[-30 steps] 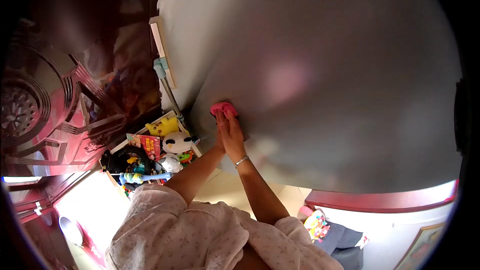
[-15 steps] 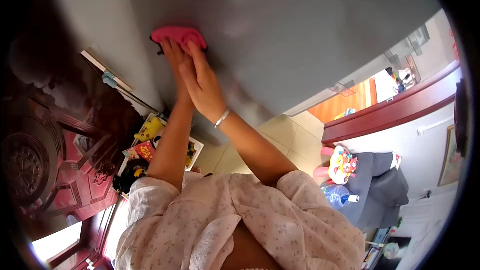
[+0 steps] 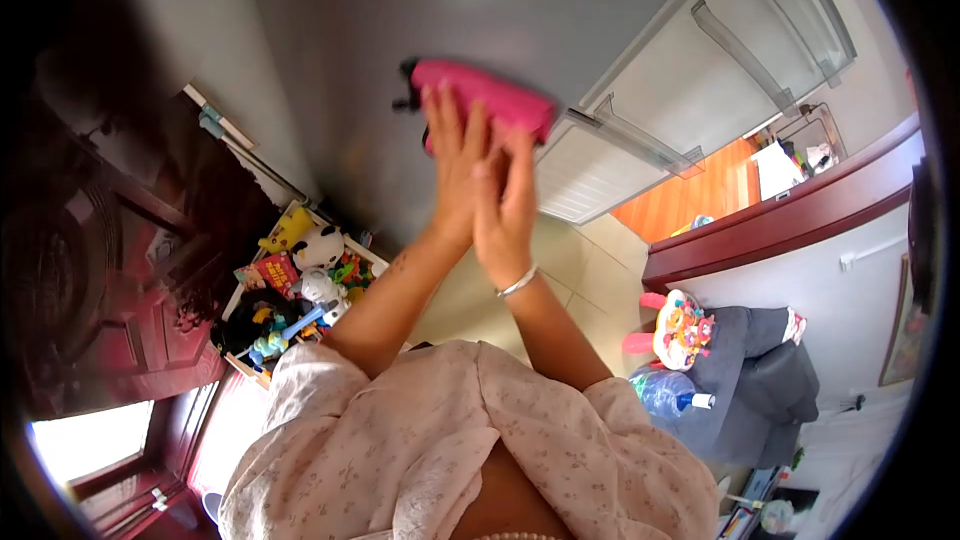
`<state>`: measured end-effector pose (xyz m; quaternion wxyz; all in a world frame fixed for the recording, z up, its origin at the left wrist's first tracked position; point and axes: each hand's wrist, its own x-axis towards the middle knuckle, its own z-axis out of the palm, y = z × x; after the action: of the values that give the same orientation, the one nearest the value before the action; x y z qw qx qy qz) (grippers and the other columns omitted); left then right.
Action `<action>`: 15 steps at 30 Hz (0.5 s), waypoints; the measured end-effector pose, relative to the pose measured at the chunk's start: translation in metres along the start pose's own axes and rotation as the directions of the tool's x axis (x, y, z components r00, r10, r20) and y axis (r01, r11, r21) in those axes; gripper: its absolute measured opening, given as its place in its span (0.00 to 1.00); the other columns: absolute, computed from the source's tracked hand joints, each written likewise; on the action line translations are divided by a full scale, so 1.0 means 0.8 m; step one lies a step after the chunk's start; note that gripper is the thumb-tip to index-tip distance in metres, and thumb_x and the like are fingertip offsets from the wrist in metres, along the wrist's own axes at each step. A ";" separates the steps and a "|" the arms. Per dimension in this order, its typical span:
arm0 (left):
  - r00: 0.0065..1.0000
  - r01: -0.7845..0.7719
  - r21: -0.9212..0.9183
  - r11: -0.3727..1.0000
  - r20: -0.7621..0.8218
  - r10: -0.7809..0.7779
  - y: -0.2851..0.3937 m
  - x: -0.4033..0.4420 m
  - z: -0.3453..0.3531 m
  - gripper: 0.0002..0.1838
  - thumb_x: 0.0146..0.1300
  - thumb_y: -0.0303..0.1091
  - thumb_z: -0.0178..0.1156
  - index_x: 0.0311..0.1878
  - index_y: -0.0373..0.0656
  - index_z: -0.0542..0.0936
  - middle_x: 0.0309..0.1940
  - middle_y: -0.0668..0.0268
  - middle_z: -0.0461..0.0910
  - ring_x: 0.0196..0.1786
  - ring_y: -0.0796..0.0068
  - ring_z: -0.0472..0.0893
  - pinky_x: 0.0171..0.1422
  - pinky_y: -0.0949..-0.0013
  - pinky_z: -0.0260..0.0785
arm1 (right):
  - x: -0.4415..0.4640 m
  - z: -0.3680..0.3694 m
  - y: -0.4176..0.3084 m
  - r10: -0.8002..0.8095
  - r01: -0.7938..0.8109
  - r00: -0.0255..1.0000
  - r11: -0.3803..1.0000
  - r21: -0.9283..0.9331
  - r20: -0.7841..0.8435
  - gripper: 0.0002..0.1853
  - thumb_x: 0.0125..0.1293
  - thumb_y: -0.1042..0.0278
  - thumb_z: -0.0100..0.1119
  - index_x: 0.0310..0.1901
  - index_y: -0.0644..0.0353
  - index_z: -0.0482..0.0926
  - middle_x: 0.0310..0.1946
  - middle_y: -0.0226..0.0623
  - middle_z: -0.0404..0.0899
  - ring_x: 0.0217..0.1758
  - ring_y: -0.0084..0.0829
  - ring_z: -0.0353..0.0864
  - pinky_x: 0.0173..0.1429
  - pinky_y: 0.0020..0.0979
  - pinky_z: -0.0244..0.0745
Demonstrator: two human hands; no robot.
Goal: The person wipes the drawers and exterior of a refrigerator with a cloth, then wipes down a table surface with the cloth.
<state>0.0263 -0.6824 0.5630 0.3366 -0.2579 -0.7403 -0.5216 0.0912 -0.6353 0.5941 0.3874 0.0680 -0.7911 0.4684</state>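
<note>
A pink cloth-like pad (image 3: 485, 90) with black parts at its left end lies against a large grey panel (image 3: 360, 20), which looks like a refrigerator's outside. My left hand (image 3: 456, 165) presses on the pad with its fingers stretched over the lower left part. Beside it my right hand (image 3: 508, 205), a bracelet at its wrist, has its fingertips on the pad's lower right part. The two hands touch or overlap near the thumbs. How far the fingers curl around the pad is hidden.
To the right is a white door lining (image 3: 690, 70) with clear shelves. A toy-filled box (image 3: 375, 265) stands at lower left, near a dark red carved door (image 3: 110, 290). A grey sofa (image 3: 745, 380), a colourful toy (image 3: 682, 330) and a water bottle (image 3: 660, 395) are at right.
Both hands and the pink pad have moved right across the grey panel, and the pad is tilted differently. More of the shelved door lining and the toy box now shows.
</note>
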 end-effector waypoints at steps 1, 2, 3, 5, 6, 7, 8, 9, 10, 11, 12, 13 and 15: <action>0.997 -0.061 -0.021 0.998 -0.058 0.059 0.016 0.027 0.005 0.29 0.69 0.38 0.58 0.70 0.38 0.68 0.80 0.44 0.41 0.81 0.34 0.37 0.80 0.37 0.37 | 0.019 -0.006 -0.012 -0.103 0.103 0.991 0.995 -0.011 -0.079 0.26 0.74 0.66 0.54 0.69 0.68 0.64 0.63 0.51 0.72 0.66 0.47 0.72 0.70 0.41 0.65; 0.993 -0.088 -0.014 0.996 -0.074 0.087 0.037 0.048 0.003 0.29 0.69 0.39 0.57 0.71 0.39 0.68 0.80 0.44 0.43 0.81 0.34 0.37 0.80 0.37 0.36 | 0.032 -0.017 -0.027 -0.107 0.109 0.989 0.994 0.018 -0.098 0.26 0.75 0.65 0.53 0.70 0.67 0.63 0.63 0.50 0.72 0.67 0.46 0.71 0.72 0.40 0.63; 0.988 -0.123 -0.002 0.992 -0.095 0.122 0.059 0.060 0.001 0.29 0.69 0.39 0.56 0.72 0.40 0.68 0.80 0.44 0.44 0.81 0.34 0.37 0.80 0.36 0.36 | 0.042 -0.028 -0.039 -0.118 0.125 0.986 0.991 0.053 -0.117 0.26 0.75 0.65 0.52 0.70 0.67 0.63 0.64 0.48 0.71 0.67 0.44 0.71 0.73 0.40 0.62; 0.984 -0.130 -0.029 0.991 -0.125 0.126 0.078 0.063 0.002 0.31 0.69 0.42 0.56 0.73 0.43 0.67 0.79 0.44 0.45 0.81 0.34 0.38 0.80 0.35 0.34 | 0.050 -0.034 -0.048 -0.092 0.119 0.986 0.973 0.198 -0.142 0.25 0.76 0.65 0.51 0.70 0.65 0.65 0.64 0.47 0.71 0.67 0.43 0.70 0.72 0.40 0.62; 0.983 -0.142 -0.006 0.990 -0.115 0.141 0.075 0.056 0.005 0.32 0.69 0.45 0.55 0.73 0.43 0.67 0.79 0.44 0.46 0.80 0.33 0.39 0.79 0.34 0.35 | 0.045 -0.038 -0.047 -0.099 0.115 0.987 0.986 0.118 -0.130 0.24 0.76 0.65 0.51 0.69 0.65 0.65 0.64 0.47 0.71 0.67 0.43 0.69 0.71 0.40 0.63; 0.979 -0.155 0.006 0.988 -0.136 0.154 0.066 0.045 0.008 0.32 0.69 0.45 0.55 0.73 0.43 0.67 0.79 0.44 0.46 0.80 0.33 0.39 0.79 0.34 0.35 | 0.038 -0.039 -0.035 -0.108 0.113 0.987 0.993 0.031 -0.122 0.23 0.76 0.65 0.51 0.68 0.65 0.66 0.63 0.47 0.70 0.67 0.42 0.69 0.70 0.40 0.64; 0.991 -0.109 0.022 0.994 -0.073 0.111 0.057 0.026 0.011 0.32 0.69 0.45 0.56 0.73 0.42 0.67 0.79 0.43 0.46 0.80 0.33 0.40 0.79 0.33 0.36 | 0.025 -0.036 -0.023 -0.050 0.056 0.992 0.998 0.040 -0.117 0.23 0.76 0.64 0.51 0.68 0.65 0.66 0.62 0.47 0.70 0.65 0.42 0.70 0.69 0.41 0.64; 0.997 -0.072 0.035 0.997 -0.016 0.072 0.051 0.008 0.015 0.33 0.68 0.45 0.57 0.73 0.41 0.66 0.79 0.43 0.46 0.80 0.32 0.41 0.79 0.33 0.36 | 0.010 -0.035 -0.013 -0.003 0.008 0.993 0.999 0.045 -0.115 0.23 0.76 0.64 0.51 0.67 0.65 0.66 0.60 0.46 0.70 0.64 0.42 0.70 0.68 0.41 0.65; 1.000 -0.027 0.052 0.998 -0.011 0.028 0.036 -0.017 0.025 0.33 0.68 0.45 0.57 0.73 0.41 0.66 0.78 0.42 0.46 0.80 0.32 0.42 0.78 0.32 0.37 | -0.005 -0.030 -0.003 0.030 -0.025 0.993 0.998 0.050 -0.115 0.22 0.76 0.64 0.52 0.67 0.65 0.67 0.58 0.45 0.70 0.63 0.41 0.70 0.68 0.40 0.65; 1.000 0.018 0.068 0.998 -0.008 -0.017 0.021 -0.038 0.035 0.33 0.68 0.44 0.57 0.73 0.40 0.66 0.78 0.42 0.47 0.80 0.32 0.42 0.78 0.32 0.38 | -0.016 -0.027 0.006 0.040 -0.034 0.995 0.997 0.074 -0.088 0.22 0.76 0.64 0.53 0.67 0.64 0.67 0.56 0.45 0.70 0.61 0.40 0.71 0.67 0.38 0.66; 0.999 -0.009 0.053 0.999 -0.039 0.011 0.013 -0.054 0.041 0.34 0.68 0.44 0.58 0.74 0.41 0.65 0.78 0.41 0.47 0.80 0.32 0.42 0.78 0.32 0.38 | -0.027 -0.028 0.011 0.048 -0.043 0.997 0.995 0.086 -0.055 0.22 0.76 0.65 0.53 0.66 0.64 0.67 0.56 0.44 0.71 0.61 0.39 0.71 0.66 0.37 0.66; 0.997 -0.031 0.039 0.999 -0.064 0.033 0.015 -0.057 0.035 0.35 0.68 0.45 0.58 0.74 0.41 0.64 0.78 0.41 0.47 0.79 0.31 0.42 0.78 0.32 0.38 | -0.029 -0.028 0.011 0.064 -0.062 0.998 0.993 0.097 -0.021 0.22 0.76 0.65 0.53 0.66 0.64 0.67 0.56 0.43 0.71 0.60 0.37 0.71 0.66 0.36 0.66; 1.000 -0.008 0.062 0.998 -0.011 0.008 0.023 -0.050 0.028 0.35 0.69 0.45 0.56 0.76 0.42 0.62 0.78 0.41 0.46 0.80 0.31 0.41 0.78 0.32 0.38 | -0.020 -0.032 0.008 0.068 -0.064 0.997 0.992 0.105 -0.035 0.21 0.76 0.65 0.53 0.66 0.64 0.68 0.56 0.42 0.71 0.60 0.36 0.71 0.66 0.36 0.67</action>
<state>0.0602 -0.6569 0.5382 0.3506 -0.2474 -0.7533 -0.4984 0.1129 -0.6156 0.5857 0.3829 0.0526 -0.7597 0.5229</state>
